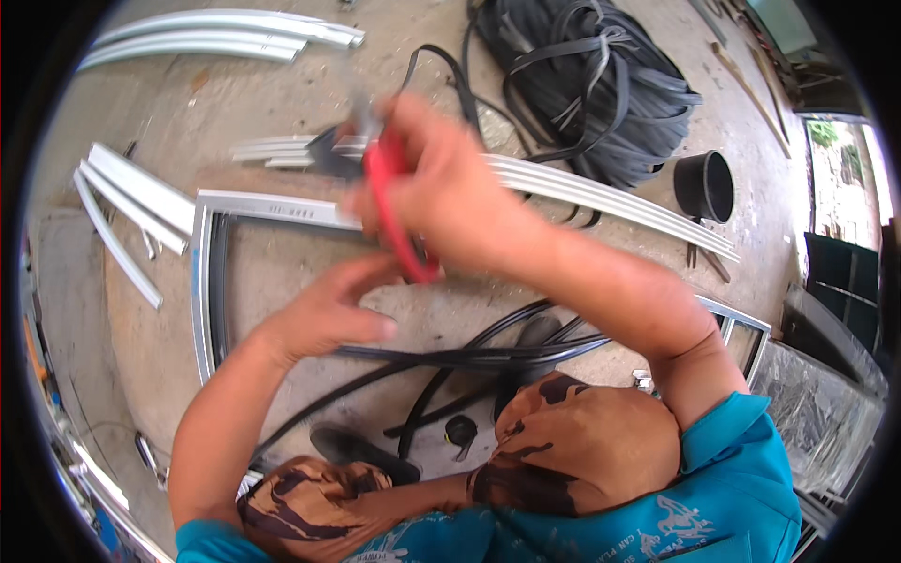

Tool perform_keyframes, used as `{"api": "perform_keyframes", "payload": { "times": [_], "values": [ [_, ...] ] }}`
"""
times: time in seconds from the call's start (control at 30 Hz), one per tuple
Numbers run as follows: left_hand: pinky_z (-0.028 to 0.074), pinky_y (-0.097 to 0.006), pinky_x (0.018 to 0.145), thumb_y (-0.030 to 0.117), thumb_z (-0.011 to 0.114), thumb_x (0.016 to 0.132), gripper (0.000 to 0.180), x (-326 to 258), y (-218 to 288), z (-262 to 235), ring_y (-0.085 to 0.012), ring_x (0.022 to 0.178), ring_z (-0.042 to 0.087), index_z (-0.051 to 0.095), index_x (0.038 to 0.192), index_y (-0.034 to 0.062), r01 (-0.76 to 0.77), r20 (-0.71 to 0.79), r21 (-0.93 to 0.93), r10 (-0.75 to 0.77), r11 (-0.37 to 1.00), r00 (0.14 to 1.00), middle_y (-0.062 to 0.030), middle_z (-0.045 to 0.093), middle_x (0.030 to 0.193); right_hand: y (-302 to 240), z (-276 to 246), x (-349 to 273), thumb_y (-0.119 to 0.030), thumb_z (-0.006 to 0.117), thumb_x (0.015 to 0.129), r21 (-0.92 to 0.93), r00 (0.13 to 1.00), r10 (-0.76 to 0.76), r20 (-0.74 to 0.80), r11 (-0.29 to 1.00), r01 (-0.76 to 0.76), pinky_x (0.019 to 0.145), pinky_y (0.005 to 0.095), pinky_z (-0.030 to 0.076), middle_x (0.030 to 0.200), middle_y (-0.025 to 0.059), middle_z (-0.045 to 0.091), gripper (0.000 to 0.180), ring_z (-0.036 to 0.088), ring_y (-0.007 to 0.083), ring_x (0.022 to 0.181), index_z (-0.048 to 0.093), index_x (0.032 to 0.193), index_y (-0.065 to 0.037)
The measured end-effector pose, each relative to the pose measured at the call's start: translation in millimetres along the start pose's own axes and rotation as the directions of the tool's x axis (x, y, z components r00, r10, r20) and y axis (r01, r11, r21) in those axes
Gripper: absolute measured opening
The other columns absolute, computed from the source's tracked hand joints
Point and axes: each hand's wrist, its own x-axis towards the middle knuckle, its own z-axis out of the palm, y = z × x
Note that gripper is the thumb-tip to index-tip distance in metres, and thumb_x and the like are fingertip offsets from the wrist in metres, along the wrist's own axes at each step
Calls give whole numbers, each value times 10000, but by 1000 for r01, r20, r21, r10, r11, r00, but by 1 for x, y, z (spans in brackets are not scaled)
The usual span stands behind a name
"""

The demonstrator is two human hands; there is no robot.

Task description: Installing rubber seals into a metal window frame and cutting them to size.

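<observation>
Though the tool blurs, it's red; partly grey.

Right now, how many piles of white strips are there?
3: a top-left pile, a left pile beside the frame, and a middle pile partly hidden by the right hand. Others may be hidden.

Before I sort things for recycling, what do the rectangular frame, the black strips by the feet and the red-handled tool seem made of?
Frame: probably aluminium, silvery satin, from its metallic sheen and straight bars.
Black strips: likely rubber or soft plastic, slightly shiny, bending in loose curves.
Red-handled tool: bright red suggests smooth plastic handles; blur leaves the rest uncertain.
</observation>
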Motion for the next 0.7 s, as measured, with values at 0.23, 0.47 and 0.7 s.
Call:
{"api": "perform_keyframes", "payload": {
  "times": [0.23, 0.47, 0.7],
  "values": [
    [474, -273, 706, 193, 638, 892, 201, -63, -36, -26, -96, 766, 573, 646, 991, 18, 326, -323, 276, -232, 904, 918, -11, 628, 807, -41, -38, 13, -32, 672, 813, 21, 971, -116, -209, 992, 123, 586, 313, 500, 739, 84, 578, 348, 607, 190, 644, 513, 1121, -10],
    [339, -226, 578, 197, 576, 928, 199, -172, -24, -41, -69, 621, 419, 582, 1052, 42, 304, -712, 162, -102, 939, 695, 40, 429, 665, 11, -35, 9, -185, 659, 842, -775, 902, 407, 145, 613, -152, 635, 324, 506, 815, 117, 654, 323, 653, 208, 716, 585, 1089, 9],
    [347, -232, 545, 135, 586, 859, 212, -186, -51, -37, -68, 589, 436, 593, 1035, 16, 222, -797, 222, 45, 949, 602, 5, 546, 670, 4, 117, 68, -26, 640, 818, -328, 473, -358, 805, 397, 857, 581, 324, 502, 740, 86, 587, 263, 601, 188, 635, 541, 1060, 2]
  ]
}}
